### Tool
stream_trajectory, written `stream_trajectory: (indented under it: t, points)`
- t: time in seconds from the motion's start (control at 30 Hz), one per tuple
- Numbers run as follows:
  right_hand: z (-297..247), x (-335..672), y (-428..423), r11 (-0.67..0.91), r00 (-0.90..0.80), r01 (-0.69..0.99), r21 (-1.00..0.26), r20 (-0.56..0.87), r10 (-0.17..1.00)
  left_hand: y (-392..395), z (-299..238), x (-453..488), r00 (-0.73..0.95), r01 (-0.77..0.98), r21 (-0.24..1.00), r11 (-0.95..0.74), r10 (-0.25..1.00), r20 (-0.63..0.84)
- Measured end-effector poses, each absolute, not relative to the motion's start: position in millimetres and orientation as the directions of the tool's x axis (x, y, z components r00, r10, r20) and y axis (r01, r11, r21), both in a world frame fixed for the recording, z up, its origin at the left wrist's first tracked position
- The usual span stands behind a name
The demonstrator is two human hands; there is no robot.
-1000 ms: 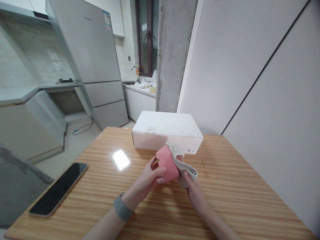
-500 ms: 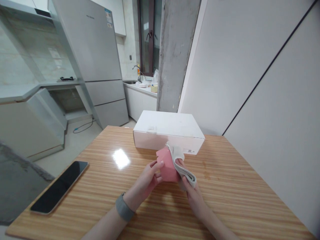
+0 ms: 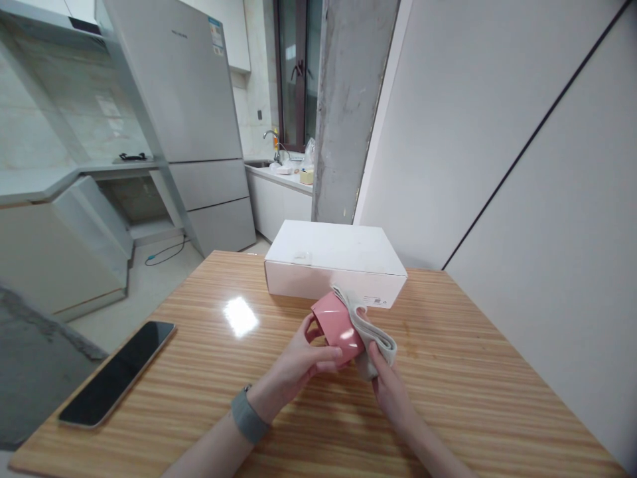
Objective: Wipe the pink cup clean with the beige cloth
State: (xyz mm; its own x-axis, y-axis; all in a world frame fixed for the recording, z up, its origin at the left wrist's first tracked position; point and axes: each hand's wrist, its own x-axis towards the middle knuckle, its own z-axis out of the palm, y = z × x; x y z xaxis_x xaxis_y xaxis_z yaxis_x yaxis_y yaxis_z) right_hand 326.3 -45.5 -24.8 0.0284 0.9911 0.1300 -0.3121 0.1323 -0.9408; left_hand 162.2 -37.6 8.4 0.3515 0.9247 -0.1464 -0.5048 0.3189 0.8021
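A pink cup is held tilted above the wooden table, just in front of a white box. My left hand is closed round the cup's left side, thumb on its wall. My right hand grips a folded grey-beige cloth and presses it against the cup's right side. A grey band sits on my left wrist.
A black phone lies face up near the table's left edge. Past the box stand a concrete pillar and a white wall on the right. A fridge and kitchen counter stand at the back left.
The cup has been turned in my left hand, so its glossy wall now faces me. The cloth in my right hand has shifted slightly round the cup's side.
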Motion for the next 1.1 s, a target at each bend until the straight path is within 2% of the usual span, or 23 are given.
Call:
stream_trajectory:
  t: [0.13, 0.23, 0.3, 0.4, 0.53, 0.67, 0.8, 0.9, 1.1]
  points:
    - [-25, 328, -52, 0.157, -0.036, -0.285, -0.946, 0.174, 0.984, -33, 1, 159, 0.428, -0.470, 0.780, 0.412, 0.880, -0.206]
    - [-21, 327, -55, 0.119, -0.051, -0.323, -0.939, 0.143, 0.988, -30, -2, 157, 0.410, -0.485, 0.765, 0.424, 0.883, -0.229]
    - [-14, 326, -52, 0.048, 0.042, -0.439, -0.897, 0.033, 0.999, -29, -2, 158, 0.370, -0.520, 0.752, 0.405, 0.900, -0.230]
    - [4, 329, -39, -0.040, 0.224, -0.667, -0.744, -0.251, 0.942, -28, 0, 159, 0.339, -0.593, 0.714, 0.371, 0.920, -0.196]
    - [25, 338, -23, -0.048, 0.277, -0.794, -0.607, -0.431, 0.859, -30, 1, 162, 0.331, -0.593, 0.733, 0.332, 0.931, -0.154]
    - [23, 335, -24, -0.069, 0.212, -0.784, -0.617, -0.371, 0.904, -35, -2, 167, 0.272, -0.501, 0.842, 0.199, 0.960, -0.065]
    - [12, 321, -36, -0.182, -0.014, -0.703, -0.688, -0.243, 0.970, -39, -1, 171, 0.187, -0.359, 0.933, 0.028, 0.981, 0.043]
    - [6, 317, -40, -0.218, -0.133, -0.626, -0.749, -0.172, 0.976, -40, 4, 172, 0.172, -0.287, 0.958, 0.005, 0.984, 0.046]
    - [7, 318, -41, -0.213, -0.113, -0.611, -0.763, -0.182, 0.977, -43, 11, 172, 0.172, -0.217, 0.976, 0.002, 0.984, 0.036]
